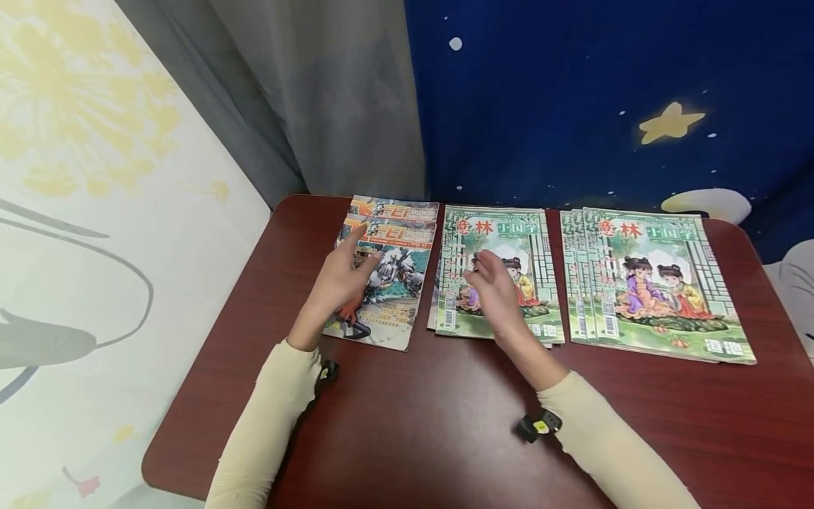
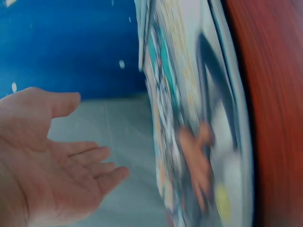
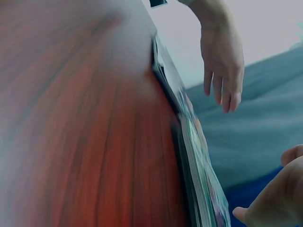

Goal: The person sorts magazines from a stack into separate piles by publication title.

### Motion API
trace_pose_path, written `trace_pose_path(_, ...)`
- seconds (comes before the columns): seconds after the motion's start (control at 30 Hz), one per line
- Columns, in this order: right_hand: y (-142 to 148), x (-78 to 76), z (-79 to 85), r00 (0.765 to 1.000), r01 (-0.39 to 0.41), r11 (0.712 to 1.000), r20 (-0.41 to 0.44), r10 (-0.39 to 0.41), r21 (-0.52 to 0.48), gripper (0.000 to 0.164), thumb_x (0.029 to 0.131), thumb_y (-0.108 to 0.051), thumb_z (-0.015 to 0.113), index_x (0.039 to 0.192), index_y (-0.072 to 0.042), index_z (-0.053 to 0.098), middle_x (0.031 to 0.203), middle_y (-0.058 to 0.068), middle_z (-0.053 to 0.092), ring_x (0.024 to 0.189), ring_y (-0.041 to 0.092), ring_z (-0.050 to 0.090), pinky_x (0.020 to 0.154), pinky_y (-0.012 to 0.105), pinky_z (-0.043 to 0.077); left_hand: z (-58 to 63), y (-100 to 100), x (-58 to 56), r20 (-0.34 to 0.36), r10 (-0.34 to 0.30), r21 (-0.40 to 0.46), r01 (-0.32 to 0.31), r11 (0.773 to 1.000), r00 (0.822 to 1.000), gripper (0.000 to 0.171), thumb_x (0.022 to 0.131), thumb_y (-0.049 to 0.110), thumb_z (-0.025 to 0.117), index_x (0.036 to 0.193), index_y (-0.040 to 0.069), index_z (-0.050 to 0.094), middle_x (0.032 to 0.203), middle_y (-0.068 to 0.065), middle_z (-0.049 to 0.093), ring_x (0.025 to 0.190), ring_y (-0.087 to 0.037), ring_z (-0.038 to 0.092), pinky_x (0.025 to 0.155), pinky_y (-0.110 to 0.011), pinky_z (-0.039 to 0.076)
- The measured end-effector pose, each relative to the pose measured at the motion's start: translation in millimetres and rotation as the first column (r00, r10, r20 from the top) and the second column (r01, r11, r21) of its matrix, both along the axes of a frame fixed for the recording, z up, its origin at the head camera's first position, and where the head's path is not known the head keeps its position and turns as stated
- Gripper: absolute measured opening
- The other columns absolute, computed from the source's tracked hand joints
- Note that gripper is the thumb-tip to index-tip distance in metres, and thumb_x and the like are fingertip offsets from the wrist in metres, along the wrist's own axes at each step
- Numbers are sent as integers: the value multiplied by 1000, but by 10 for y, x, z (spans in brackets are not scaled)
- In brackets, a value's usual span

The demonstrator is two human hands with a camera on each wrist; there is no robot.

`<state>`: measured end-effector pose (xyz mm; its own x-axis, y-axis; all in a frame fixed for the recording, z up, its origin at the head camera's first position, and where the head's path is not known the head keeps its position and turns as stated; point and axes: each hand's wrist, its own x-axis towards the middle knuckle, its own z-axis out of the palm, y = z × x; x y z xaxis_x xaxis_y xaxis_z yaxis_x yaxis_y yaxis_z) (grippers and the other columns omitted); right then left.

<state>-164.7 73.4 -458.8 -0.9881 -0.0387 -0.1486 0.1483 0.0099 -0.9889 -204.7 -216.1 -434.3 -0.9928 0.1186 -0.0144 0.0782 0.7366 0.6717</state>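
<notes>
Above a stack of magazines with an armoured figure on the cover, my left hand hovers with its fingers apart. The left wrist view has that hand palm up to the camera, holding nothing, with a gap to the blurred magazine cover. My right hand is over the middle stack of green magazines, its fingers loosely bent and nothing in them. In the right wrist view, part of the right hand shows at the lower right, off the magazine edges.
Another pile of green magazines, slightly fanned to the left, lies at the right on the dark red table. Behind the table hang a grey curtain and a blue one with stars. A patterned white wall borders the left side.
</notes>
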Motion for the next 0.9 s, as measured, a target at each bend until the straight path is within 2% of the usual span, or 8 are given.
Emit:
trace_pose_path(0.07, 145, 6, -3, 1000, 24, 1000, 0, -24, 3, 75, 105, -18, 59, 167, -2, 21, 175, 16, 26, 162, 31, 28, 133, 47, 23, 25, 120, 9, -15, 5, 19, -5, 1000, 1000, 73, 108, 44, 58, 170, 24, 24, 118, -21, 71, 88, -35, 70, 82, -52, 57)
trace_pose_path(0.13, 288, 12, -1, 999, 49, 999, -4, -49, 5, 73, 105, -16, 59, 167, -1, 21, 175, 16, 26, 162, 30, 29, 133, 46, 23, 40, 221, 4, -25, 4, 46, -3, 999, 1000, 74, 107, 46, 60, 170, 25, 26, 100, -23, 69, 64, -34, 57, 67, -47, 51)
trace_pose_path(0.2, 421, 25, 11, 997, 75, 997, -15, -75, 11, 71, 105, -13, 58, 166, 0, 23, 174, 17, 28, 162, 30, 30, 133, 45, 25, 39, 305, -8, -28, -13, 80, 15, 997, 1000, 76, 105, 49, 62, 169, 23, 29, 129, -22, 70, 94, -37, 71, 76, -48, 56)
trace_pose_path(0.23, 485, 31, 15, 996, 86, 996, -20, -86, 14, 71, 105, -12, 58, 166, 0, 23, 174, 18, 28, 162, 30, 30, 133, 45, 26, 33, 342, -14, -23, -19, 90, 21, 996, 1000, 77, 104, 51, 63, 168, 23, 31, 128, -21, 71, 91, -37, 72, 74, -46, 57)
trace_pose_path(0.27, 546, 35, 15, 995, 99, 995, -25, -98, 18, 71, 105, -11, 58, 166, 1, 23, 174, 18, 28, 161, 31, 30, 132, 45, 26, 26, 377, -20, -19, -31, 101, 32, 994, 999, 79, 103, 54, 64, 168, 22, 32, 148, -19, 62, 111, -38, 71, 85, -49, 58)
trace_pose_path(0.37, 707, 42, 10, 991, 132, 990, -36, -131, 46, 71, 105, -11, 60, 165, 1, 25, 173, 18, 30, 161, 31, 31, 132, 45, 28, -4, 469, -37, 23, -76, 159, 71, 985, 997, 84, 100, 57, 66, 168, 20, 33, 171, -7, 40, 150, -35, 50, 112, -52, 52)
trace_pose_path(0.57, 954, 32, -15, 979, 205, 977, -28, -204, 61, 72, 105, -11, 59, 166, 0, 23, 173, 18, 30, 161, 31, 31, 131, 44, 30, -53, 678, -28, 87, -172, 244, 147, 958, 981, 81, 103, 52, 65, 167, 13, 34, 170, -10, 41, 153, -31, 46, 120, -47, 46)
trace_pose_path(0.9, 1146, 42, -129, 963, 270, 959, -14, -270, 82, 68, 106, -10, 57, 166, -1, 26, 172, 17, 33, 160, 31, 33, 131, 43, 31, -126, 987, 35, 145, -229, 186, 201, 962, 963, 77, 106, 48, 62, 167, 12, 33, 168, -12, 43, 151, -32, 49, 122, -47, 44)
